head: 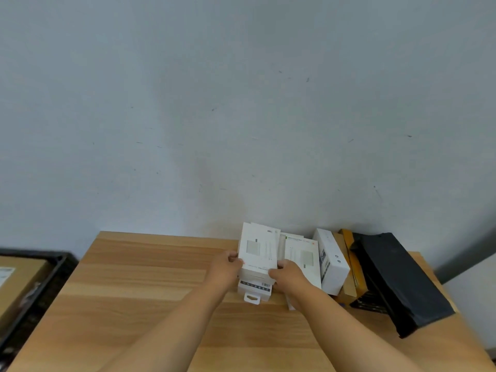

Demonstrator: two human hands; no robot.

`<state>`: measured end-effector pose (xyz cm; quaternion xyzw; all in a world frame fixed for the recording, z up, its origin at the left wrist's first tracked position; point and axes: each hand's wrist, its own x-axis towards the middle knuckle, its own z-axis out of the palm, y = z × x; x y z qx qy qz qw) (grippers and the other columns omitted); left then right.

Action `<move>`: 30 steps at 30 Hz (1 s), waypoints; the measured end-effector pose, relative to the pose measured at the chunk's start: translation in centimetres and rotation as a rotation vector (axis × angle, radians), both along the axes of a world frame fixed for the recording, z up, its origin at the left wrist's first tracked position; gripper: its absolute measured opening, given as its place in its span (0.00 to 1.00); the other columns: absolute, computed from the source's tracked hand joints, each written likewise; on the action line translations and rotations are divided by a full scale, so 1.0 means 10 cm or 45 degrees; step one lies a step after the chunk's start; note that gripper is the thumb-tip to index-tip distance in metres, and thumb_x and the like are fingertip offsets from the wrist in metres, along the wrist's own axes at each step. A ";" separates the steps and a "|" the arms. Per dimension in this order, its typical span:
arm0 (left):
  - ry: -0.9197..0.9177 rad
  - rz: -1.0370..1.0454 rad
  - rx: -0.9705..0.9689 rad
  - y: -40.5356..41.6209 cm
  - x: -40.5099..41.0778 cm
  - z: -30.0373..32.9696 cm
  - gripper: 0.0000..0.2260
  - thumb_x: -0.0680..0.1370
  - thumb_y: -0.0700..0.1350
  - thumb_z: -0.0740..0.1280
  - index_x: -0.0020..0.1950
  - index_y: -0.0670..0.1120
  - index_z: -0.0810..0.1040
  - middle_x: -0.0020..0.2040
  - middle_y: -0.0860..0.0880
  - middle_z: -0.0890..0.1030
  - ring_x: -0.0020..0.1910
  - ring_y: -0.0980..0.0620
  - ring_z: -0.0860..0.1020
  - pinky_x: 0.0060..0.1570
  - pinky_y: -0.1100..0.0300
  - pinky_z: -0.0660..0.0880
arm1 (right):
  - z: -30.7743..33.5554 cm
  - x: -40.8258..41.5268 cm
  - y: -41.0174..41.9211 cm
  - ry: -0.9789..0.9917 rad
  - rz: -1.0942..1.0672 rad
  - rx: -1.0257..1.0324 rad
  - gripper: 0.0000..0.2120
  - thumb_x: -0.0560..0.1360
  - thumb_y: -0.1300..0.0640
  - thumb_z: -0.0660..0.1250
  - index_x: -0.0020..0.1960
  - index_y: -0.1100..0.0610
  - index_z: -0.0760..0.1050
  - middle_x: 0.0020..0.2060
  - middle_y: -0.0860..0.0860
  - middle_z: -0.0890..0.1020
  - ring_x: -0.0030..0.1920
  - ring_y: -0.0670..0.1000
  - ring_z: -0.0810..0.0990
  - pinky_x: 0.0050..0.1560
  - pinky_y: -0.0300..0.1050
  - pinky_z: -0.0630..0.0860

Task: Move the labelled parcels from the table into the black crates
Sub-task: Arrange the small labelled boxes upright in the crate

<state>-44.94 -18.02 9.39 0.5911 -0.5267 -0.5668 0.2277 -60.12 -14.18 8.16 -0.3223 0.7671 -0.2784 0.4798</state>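
A stack of flat white retail boxes (258,251) sits near the far edge of the wooden table (150,285). My left hand (226,268) grips the stack's left side and my right hand (287,272) grips its right side. A lower white box with a hang tab (253,292) sticks out beneath the stack. More white boxes (304,257) and a thicker white box (332,260) lean to the right. A black crate (57,267) stands off the table's left edge, with a brown labelled parcel (18,280) inside it.
A black plastic-wrapped parcel (394,277) lies at the table's right, beside yellow and brown flat packages (351,267). A grey wall (241,103) rises directly behind the table. The near and left parts of the tabletop show bare wood.
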 end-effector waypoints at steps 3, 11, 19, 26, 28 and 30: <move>0.060 0.033 -0.011 -0.02 0.14 0.14 0.09 0.78 0.38 0.64 0.57 0.46 0.73 0.56 0.49 0.78 0.54 0.50 0.77 0.57 0.51 0.76 | 0.19 0.12 0.02 -0.018 -0.048 -0.069 0.14 0.78 0.63 0.62 0.63 0.59 0.69 0.59 0.55 0.77 0.54 0.53 0.77 0.55 0.47 0.78; 0.296 0.063 -0.199 -0.12 0.65 0.89 0.19 0.76 0.34 0.63 0.65 0.47 0.69 0.58 0.48 0.77 0.55 0.49 0.77 0.51 0.57 0.78 | 1.01 0.54 0.01 -0.096 -0.266 -0.472 0.04 0.79 0.59 0.60 0.50 0.55 0.73 0.49 0.52 0.80 0.46 0.50 0.78 0.47 0.42 0.76; 0.412 -0.008 -0.505 -0.09 1.11 1.72 0.24 0.75 0.33 0.64 0.70 0.50 0.67 0.59 0.51 0.77 0.52 0.53 0.79 0.44 0.65 0.76 | 1.93 0.89 0.06 -0.087 -0.180 -0.784 0.09 0.79 0.56 0.62 0.57 0.53 0.76 0.47 0.49 0.83 0.43 0.47 0.78 0.44 0.39 0.75; 0.387 0.009 -0.752 -0.04 1.44 2.16 0.26 0.71 0.31 0.66 0.65 0.53 0.74 0.56 0.55 0.79 0.51 0.52 0.76 0.43 0.65 0.72 | 2.45 1.16 0.12 -0.080 -0.041 -0.981 0.09 0.77 0.60 0.64 0.54 0.51 0.80 0.44 0.47 0.84 0.43 0.48 0.78 0.43 0.39 0.72; 0.364 0.038 -0.822 -0.03 1.52 2.25 0.25 0.71 0.31 0.65 0.61 0.56 0.76 0.54 0.57 0.80 0.44 0.51 0.75 0.40 0.64 0.72 | 2.54 1.22 0.14 -0.082 -0.022 -1.036 0.11 0.76 0.61 0.65 0.54 0.50 0.79 0.39 0.48 0.80 0.38 0.47 0.74 0.41 0.39 0.71; 0.387 0.057 -0.855 -0.01 1.58 2.33 0.22 0.74 0.33 0.63 0.58 0.58 0.76 0.53 0.56 0.79 0.44 0.50 0.77 0.37 0.64 0.73 | 2.60 1.27 0.16 -0.090 -0.031 -1.060 0.13 0.75 0.62 0.67 0.57 0.49 0.78 0.36 0.51 0.74 0.35 0.48 0.70 0.38 0.39 0.70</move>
